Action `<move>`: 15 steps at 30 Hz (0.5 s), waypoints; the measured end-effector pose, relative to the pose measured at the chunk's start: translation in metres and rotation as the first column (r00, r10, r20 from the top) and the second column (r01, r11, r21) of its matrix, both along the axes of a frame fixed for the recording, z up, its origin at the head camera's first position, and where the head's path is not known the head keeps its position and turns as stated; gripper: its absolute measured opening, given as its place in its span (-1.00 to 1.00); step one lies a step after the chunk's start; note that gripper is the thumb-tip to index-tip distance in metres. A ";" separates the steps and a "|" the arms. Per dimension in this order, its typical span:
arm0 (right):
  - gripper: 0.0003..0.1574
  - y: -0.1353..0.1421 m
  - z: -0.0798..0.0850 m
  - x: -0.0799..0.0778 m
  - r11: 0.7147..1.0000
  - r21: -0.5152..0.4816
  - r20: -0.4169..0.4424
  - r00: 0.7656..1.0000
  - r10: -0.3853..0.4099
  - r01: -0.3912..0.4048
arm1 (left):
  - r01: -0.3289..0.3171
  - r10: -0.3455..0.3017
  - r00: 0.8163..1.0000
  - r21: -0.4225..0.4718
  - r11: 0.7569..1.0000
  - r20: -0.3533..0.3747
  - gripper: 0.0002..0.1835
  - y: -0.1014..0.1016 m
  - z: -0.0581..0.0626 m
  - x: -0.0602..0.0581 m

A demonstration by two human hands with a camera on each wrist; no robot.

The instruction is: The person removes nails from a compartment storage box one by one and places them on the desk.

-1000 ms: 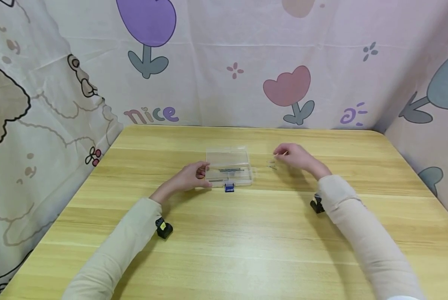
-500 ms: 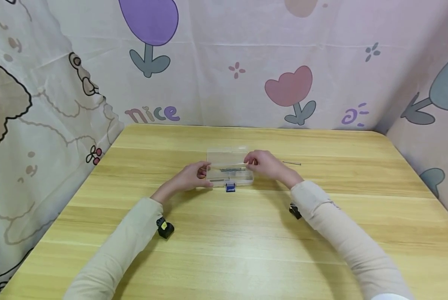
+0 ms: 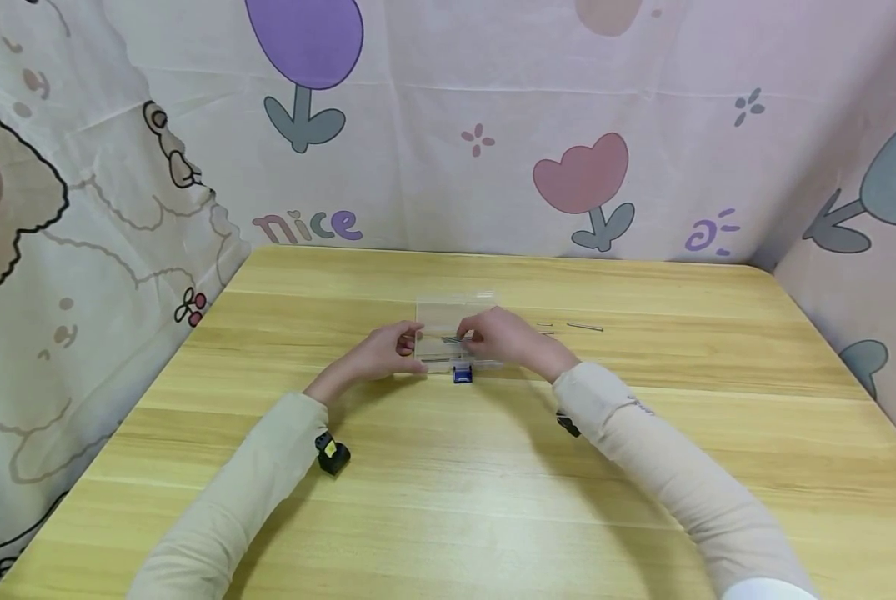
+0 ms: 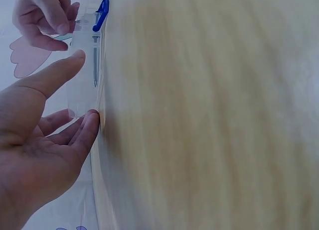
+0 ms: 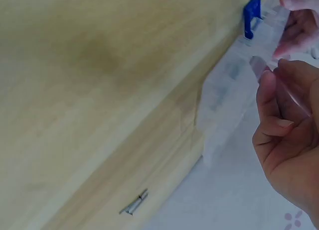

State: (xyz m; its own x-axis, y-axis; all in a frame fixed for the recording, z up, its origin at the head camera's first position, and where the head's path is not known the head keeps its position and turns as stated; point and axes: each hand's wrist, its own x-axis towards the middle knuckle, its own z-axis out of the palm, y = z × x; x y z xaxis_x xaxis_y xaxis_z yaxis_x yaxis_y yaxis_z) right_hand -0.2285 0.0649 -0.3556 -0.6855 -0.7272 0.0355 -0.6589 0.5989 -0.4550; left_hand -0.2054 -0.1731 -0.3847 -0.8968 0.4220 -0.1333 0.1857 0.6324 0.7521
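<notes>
A clear plastic compartment box (image 3: 440, 315) with a blue latch (image 3: 463, 374) lies with its lid raised at the back. My left hand (image 3: 382, 351) grips its left end, thumb at the front corner and fingers at the side. Over the middle of the compartments, my right hand (image 3: 503, 335) has its fingertips bent down together close to several thin metal nails (image 3: 450, 339). I cannot tell whether they pinch one. A nail (image 4: 95, 65) shows through the front wall in the left wrist view. Right of the box lie a long nail (image 3: 585, 327) and short nails (image 5: 133, 204).
A pale wooden table (image 3: 448, 500) spreads under both arms. Behind and beside it hangs a printed cloth (image 3: 432, 100) with flowers and lettering. A black wrist camera (image 3: 332, 454) sits on the left sleeve, another (image 3: 568, 423) on the right.
My right hand has moved left from the loose nails on the table to above the box's compartments. The long nail has come into view. My left hand has kept its place on the box.
</notes>
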 end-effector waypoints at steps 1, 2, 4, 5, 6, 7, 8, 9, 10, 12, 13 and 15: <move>-0.80 -0.001 0.000 0.000 1.000 0.013 -0.014 1.000 0.013 -0.012 | 0.005 -0.005 1.000 0.001 1.000 -0.001 -0.17 0.000 0.000 0.000; -0.80 -0.001 -0.001 0.000 0.999 0.024 -0.022 1.000 0.022 -0.022 | 0.009 -0.009 1.000 0.003 1.000 -0.001 -0.17 0.000 0.000 0.000; -0.81 -0.003 -0.002 0.000 0.999 0.024 -0.033 0.999 0.043 -0.042 | 0.015 -0.015 1.000 0.009 1.000 0.001 -0.17 0.000 0.000 0.000; -0.81 -0.003 -0.002 0.000 0.999 0.021 -0.035 0.998 0.049 -0.048 | 0.018 -0.018 1.000 0.012 1.000 0.001 -0.17 0.000 0.000 0.000; -0.81 -0.004 -0.003 0.000 0.999 0.016 -0.035 0.998 0.053 -0.052 | 0.020 -0.020 1.000 0.014 1.000 0.001 -0.17 0.000 0.000 0.000; -0.82 -0.005 -0.003 0.000 0.998 0.011 -0.033 0.998 0.057 -0.056 | 0.020 -0.020 1.000 0.016 1.000 0.001 -0.17 0.000 -0.001 0.001; -0.82 -0.006 -0.003 -0.001 0.998 0.007 -0.025 0.998 0.061 -0.060 | 0.019 -0.019 1.000 0.019 1.000 0.003 -0.17 0.000 -0.001 0.001; -0.81 -0.007 -0.003 -0.001 0.998 0.003 -0.013 0.998 0.062 -0.062 | 0.017 -0.017 1.000 0.022 1.000 0.003 -0.16 0.000 -0.001 0.001; -0.81 -0.009 -0.003 -0.002 0.998 0.001 0.000 0.998 0.063 -0.063 | 0.017 -0.017 1.000 0.022 1.000 0.004 -0.16 0.000 -0.001 0.001; -0.81 -0.012 -0.003 -0.003 0.998 -0.001 0.038 0.998 0.058 -0.058 | 0.013 -0.013 1.000 0.024 1.000 0.008 -0.16 0.000 0.000 0.001; -0.81 -0.013 -0.003 -0.004 0.999 0.000 0.059 0.997 0.052 -0.052 | 0.010 -0.010 1.000 0.025 1.000 0.011 -0.16 0.000 0.000 0.001; -0.81 -0.017 -0.004 -0.005 0.999 0.007 0.088 0.996 0.034 -0.034 | 0.007 -0.008 1.000 0.024 1.000 0.013 -0.16 0.000 0.001 0.000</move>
